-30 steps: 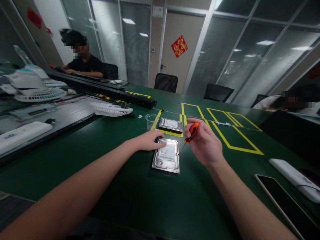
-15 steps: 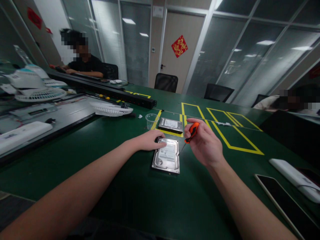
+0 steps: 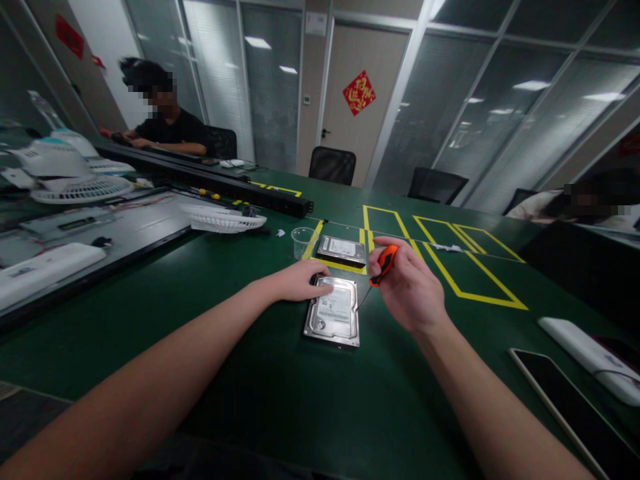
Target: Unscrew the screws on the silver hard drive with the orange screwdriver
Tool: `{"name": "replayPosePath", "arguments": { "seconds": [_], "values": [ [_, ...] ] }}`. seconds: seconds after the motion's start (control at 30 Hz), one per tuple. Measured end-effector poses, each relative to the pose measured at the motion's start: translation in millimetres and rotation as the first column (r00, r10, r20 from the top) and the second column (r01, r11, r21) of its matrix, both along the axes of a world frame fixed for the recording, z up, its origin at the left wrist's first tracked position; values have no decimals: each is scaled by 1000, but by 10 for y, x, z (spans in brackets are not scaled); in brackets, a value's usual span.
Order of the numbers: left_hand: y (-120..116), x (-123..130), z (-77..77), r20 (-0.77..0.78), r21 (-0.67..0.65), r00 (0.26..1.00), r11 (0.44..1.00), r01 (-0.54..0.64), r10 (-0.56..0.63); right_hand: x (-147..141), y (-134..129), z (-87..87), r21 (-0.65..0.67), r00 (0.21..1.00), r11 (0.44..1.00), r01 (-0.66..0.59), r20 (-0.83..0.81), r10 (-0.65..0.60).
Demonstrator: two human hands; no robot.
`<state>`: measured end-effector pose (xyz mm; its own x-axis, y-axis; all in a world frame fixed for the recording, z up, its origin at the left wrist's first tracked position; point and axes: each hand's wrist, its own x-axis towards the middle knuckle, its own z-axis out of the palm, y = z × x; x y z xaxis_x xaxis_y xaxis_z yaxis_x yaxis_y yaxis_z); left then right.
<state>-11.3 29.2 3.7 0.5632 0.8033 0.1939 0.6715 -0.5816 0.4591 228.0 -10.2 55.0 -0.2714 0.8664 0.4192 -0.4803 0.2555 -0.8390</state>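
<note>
A silver hard drive [image 3: 334,319] lies label-up on the green table in front of me. My left hand [image 3: 303,279] grips its far left corner, with the thumb on the label and the fingers partly hidden behind the edge. In my right hand [image 3: 411,283] is a screwdriver [image 3: 385,265] with an orange and black handle. Its thin shaft slants down to the drive's right edge, where the tip seems to touch; the exact contact is too small to make out. Just beyond sits a second hard drive [image 3: 342,250] within yellow tape, next to a clear plastic cup [image 3: 303,243].
To the left are a large metal panel [image 3: 145,223], white fan parts [image 3: 80,177] and a long black bar [image 3: 270,198]. At right lie a phone-like dark slab [image 3: 565,393] and a white power strip [image 3: 590,357]. Two people sit across the table.
Almost nothing differs. Both hands, the hard drive and the screwdriver keep their places; the person at the far left has shifted their head and hands slightly.
</note>
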Motion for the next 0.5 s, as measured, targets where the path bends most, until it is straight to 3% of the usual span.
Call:
{"name": "replayPosePath", "arguments": {
  "seconds": [0.5],
  "values": [
    [7,-12,-17,10,-4,1000,1000,-3,3,3,-6,2,13,1000,1000,6,31,-6]
  ]
}}
